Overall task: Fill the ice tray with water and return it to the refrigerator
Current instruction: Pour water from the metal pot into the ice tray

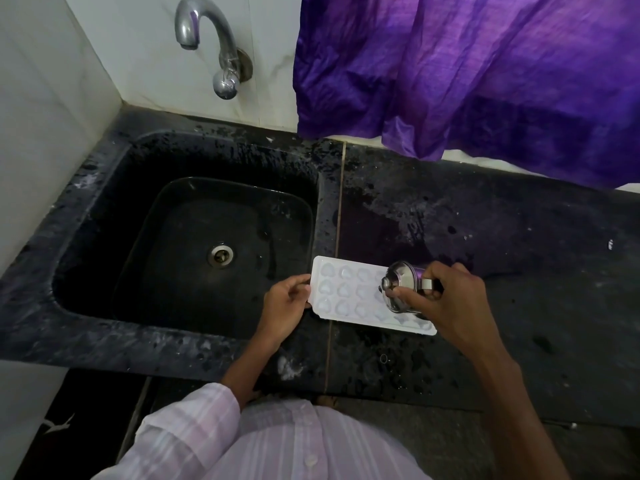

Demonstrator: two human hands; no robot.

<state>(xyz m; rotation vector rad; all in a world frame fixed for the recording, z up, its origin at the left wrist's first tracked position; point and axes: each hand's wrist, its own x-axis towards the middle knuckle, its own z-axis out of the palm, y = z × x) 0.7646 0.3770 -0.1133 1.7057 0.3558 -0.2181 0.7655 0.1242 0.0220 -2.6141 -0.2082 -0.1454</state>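
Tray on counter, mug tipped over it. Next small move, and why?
Probably slide the steel mug, kept tipped, along the ice tray toward its left cells. The right hand holds the mug on its side over the tray's right part. The left hand pinches the tray's left end on the counter. Which cells hold water I cannot tell.

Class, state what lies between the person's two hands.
Head view: the ice tray; left hand grips its end, right hand holds a steel cup over it.

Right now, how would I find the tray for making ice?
Find the black stone sink under the steel tap. Just right of it, on the dark countertop, lies a flat white plastic ice tray. Only it has rows of heart-shaped hollows.
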